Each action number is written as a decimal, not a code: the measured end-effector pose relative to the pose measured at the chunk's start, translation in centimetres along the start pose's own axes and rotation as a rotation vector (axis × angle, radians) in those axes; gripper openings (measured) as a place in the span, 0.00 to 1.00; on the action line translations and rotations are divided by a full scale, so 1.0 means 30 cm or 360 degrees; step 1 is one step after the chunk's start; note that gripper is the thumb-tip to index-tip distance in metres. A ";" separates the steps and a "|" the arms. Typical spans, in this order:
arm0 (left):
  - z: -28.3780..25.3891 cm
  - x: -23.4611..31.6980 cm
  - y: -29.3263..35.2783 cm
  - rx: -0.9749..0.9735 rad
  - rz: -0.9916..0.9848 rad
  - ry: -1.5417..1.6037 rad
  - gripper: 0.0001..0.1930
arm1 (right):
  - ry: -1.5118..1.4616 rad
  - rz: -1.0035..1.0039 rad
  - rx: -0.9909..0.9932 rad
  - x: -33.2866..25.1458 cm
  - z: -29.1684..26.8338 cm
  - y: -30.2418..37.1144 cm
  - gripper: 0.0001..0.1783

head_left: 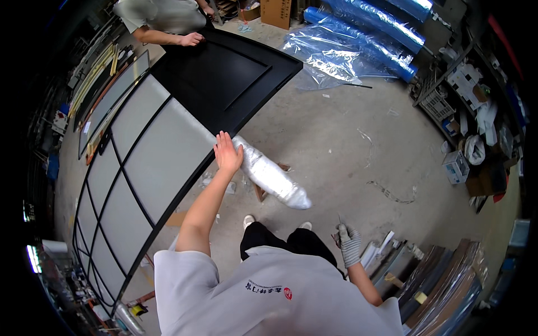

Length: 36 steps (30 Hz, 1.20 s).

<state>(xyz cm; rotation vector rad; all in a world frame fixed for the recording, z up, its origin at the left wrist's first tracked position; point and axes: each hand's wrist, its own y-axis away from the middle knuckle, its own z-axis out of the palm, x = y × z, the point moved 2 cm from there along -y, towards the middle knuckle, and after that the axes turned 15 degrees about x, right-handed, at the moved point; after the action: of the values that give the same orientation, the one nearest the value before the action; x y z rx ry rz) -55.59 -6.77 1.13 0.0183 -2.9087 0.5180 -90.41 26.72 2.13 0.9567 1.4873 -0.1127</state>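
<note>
A long dark door panel (pixel 148 168) stretches away to the left, with pale infill crossed by black bars and a solid black far end (pixel 202 75). My bare left hand (pixel 227 154) lies flat at its near edge, fingers stretched out, beside a bunched roll of clear plastic film (pixel 274 176). The roll sticks out past the edge, and a strip of film runs across the panel. Down by my right side, my right hand (pixel 349 246), in a grey striped glove, is closed round a small knife-like tool (pixel 338 228) with a thin pointed tip. Its grip is mostly hidden by the fingers.
A co-worker (pixel 162 19) stands at the panel's far end, one hand on it. Large rolls of blue film (pixel 370 33) lie at the back. Loaded shelves (pixel 462 112) line the right side; wrapped profiles (pixel 437 274) are stacked at the lower right. A wooden support (pixel 260 193) shows beneath the roll.
</note>
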 end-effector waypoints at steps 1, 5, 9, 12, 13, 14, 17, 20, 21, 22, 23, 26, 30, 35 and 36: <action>0.020 0.030 -0.018 0.0000 -0.0075 -0.0037 0.42 | -0.0023 -0.0012 0.0022 -0.003 -0.051 -0.032 0.17; 0.061 0.101 0.003 0.0190 -0.0081 -0.0175 0.45 | -0.0034 0.0032 0.0053 -0.047 -0.174 -0.131 0.17; 0.092 0.121 -0.014 0.0453 -0.0175 -0.0110 0.41 | -0.0025 0.0083 -0.0056 -0.034 -0.205 -0.286 0.17; 0.102 0.139 -0.022 0.0487 -0.0301 -0.0044 0.40 | 0.0010 0.0089 -0.0175 -0.107 -0.201 -0.430 0.18; 0.113 0.136 -0.020 0.0519 -0.0316 -0.0032 0.39 | 0.0064 0.0057 -0.0205 -0.133 -0.207 -0.481 0.19; 0.117 0.134 -0.021 0.0526 -0.0340 -0.0048 0.39 | 0.0114 0.0011 -0.0239 -0.168 -0.210 -0.546 0.19; 0.117 0.174 -0.013 0.0529 -0.0477 -0.0106 0.39 | 0.0301 0.0000 -0.0335 -0.280 -0.235 -0.712 0.19; 0.143 0.210 -0.048 0.0604 -0.0572 -0.0163 0.39 | 0.0365 -0.0040 -0.0405 -0.388 -0.244 -0.897 0.19; 0.143 0.204 -0.050 0.0589 -0.0619 -0.0169 0.39 | 0.0366 -0.0051 -0.0436 -0.414 -0.246 -0.961 0.20; 0.133 0.203 -0.046 0.0584 -0.0603 -0.0204 0.38 | 0.0367 -0.0061 -0.0468 -0.440 -0.229 -1.018 0.20; 0.120 0.199 -0.050 0.0568 -0.0607 -0.0199 0.37 | 0.0233 -0.0094 -0.0413 -0.498 -0.196 -1.048 0.18; 0.081 0.218 -0.065 0.0506 -0.0686 -0.0176 0.35 | 0.0414 -0.0001 -0.0589 -0.595 -0.137 -1.191 0.16; 0.095 0.266 -0.116 0.0591 -0.0849 -0.0223 0.33 | 0.0597 -0.0116 -0.0835 -0.722 0.000 -1.374 0.14; 0.127 0.365 -0.225 0.0656 -0.0966 -0.0310 0.28 | 0.0743 -0.0118 -0.0986 -0.818 0.143 -1.711 0.13; 0.125 0.420 -0.278 0.0656 -0.0969 -0.0293 0.27 | 0.0737 -0.0085 -0.0992 -0.836 0.170 -1.786 0.12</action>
<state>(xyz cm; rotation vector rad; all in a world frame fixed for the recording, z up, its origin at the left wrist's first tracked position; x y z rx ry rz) -68.28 -15.64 2.85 1.0096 -2.6874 1.0087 -122.65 -22.96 -2.12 0.4447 1.8118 0.5410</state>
